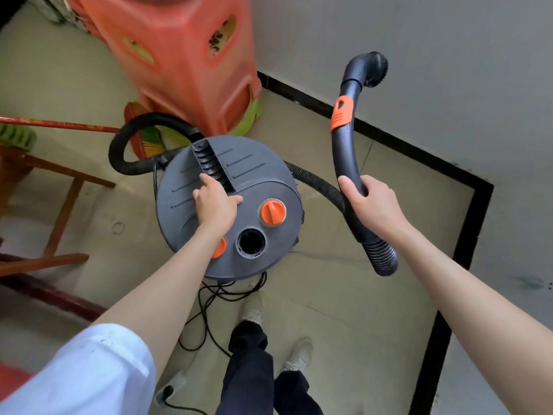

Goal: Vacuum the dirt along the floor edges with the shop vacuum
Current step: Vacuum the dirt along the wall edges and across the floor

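Observation:
The shop vacuum point(263, 175) is a round grey drum with an orange knob on its lid, standing on the floor below me. My left hand point(214, 202) grips the near end of its ribbed carry handle point(211, 164). My right hand point(371, 202) holds the curved black hose wand point(344, 139), which has an orange slider and ends in a round brush nozzle point(377, 68) raised against the wall. The ribbed hose point(317, 182) runs from the wand behind the drum.
A stack of orange plastic stools point(179, 61) stands just beyond the vacuum. A wooden frame point(59, 202) sits at the left. Black skirting point(472, 205) lines the wall corner at the right. The power cord point(209, 313) lies looped near my feet.

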{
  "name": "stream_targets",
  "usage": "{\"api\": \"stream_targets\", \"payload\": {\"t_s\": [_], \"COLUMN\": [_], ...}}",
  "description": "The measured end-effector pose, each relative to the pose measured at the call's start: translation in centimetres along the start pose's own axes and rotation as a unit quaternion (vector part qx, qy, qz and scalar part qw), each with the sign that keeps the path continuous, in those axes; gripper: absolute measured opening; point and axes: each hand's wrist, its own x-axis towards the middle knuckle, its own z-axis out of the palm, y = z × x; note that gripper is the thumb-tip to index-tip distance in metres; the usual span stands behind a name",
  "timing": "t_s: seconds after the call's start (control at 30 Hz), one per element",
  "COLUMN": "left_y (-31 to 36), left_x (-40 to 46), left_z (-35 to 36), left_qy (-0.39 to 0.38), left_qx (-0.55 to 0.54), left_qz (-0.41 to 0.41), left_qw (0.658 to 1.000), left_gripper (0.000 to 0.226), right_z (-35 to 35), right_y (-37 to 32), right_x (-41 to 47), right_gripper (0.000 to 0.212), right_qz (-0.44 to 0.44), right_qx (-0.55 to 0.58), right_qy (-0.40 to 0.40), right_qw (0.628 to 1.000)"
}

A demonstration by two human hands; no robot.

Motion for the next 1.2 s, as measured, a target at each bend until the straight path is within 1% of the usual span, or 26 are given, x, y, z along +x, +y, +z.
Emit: {"api": "stream_targets", "payload": {"t_s": [0.2, 0.27, 0.43, 0.53, 0.73, 0.9, 1.0, 1.1, 1.13, 1.2], "left_y": [2.1, 2.9, 5.3, 6.9, 10.5, 13.4, 14.3, 14.2, 14.0, 13.3], "left_x": [0.1, 0.0, -0.5, -1.1, -2.6, -3.9, -4.2, -3.5, -3.2, -2.5], "left_z": [1.8, 2.5, 4.3, 5.6, 8.9, 11.5, 12.3, 12.0, 11.8, 11.5], "left_qy": [0.007, 0.012, 0.019, 0.02, 0.027, -0.002, -0.046, -0.112, -0.127, -0.128], "left_qx": [-0.021, -0.023, -0.02, -0.025, -0.045, -0.058, -0.06, -0.072, -0.065, -0.045], "left_qz": [0.002, 0.001, 0.003, -0.004, -0.018, 0.014, 0.051, 0.065, 0.072, 0.106], "left_qw": [1.0, 1.0, 1.0, 0.999, 0.998, 0.998, 0.996, 0.989, 0.987, 0.985], "left_gripper": [0.078, 0.08, 0.087, 0.086, 0.087, 0.088, 0.083, 0.075, 0.067, 0.042], "right_z": [-0.9, -0.9, -1.3, -2.0, -3.1, -4.1, -4.8, -5.7, -5.9, -5.9], "right_y": [0.3, 0.7, 1.7, 2.4, 4.2, 5.9, 7.6, 9.0, 9.4, 10.0], "right_x": [1.7, 2.0, 2.7, 3.2, 4.1, 4.8, 5.5, 5.9, 6.0, 5.9], "right_gripper": [0.041, 0.042, 0.043, 0.042, 0.041, 0.041, 0.044, 0.046, 0.047, 0.049], "right_qz": [-0.036, -0.039, -0.024, -0.018, -0.014, -0.016, -0.022, -0.025, -0.023, -0.017], "right_qx": [-0.097, -0.115, -0.089, -0.075, -0.11, -0.141, -0.158, -0.16, -0.16, -0.153], "right_qy": [-0.009, -0.007, 0.017, 0.022, 0.012, 0.022, 0.028, 0.032, 0.032, 0.03], "right_qw": [0.995, 0.993, 0.996, 0.997, 0.994, 0.99, 0.987, 0.986, 0.986, 0.988]}}
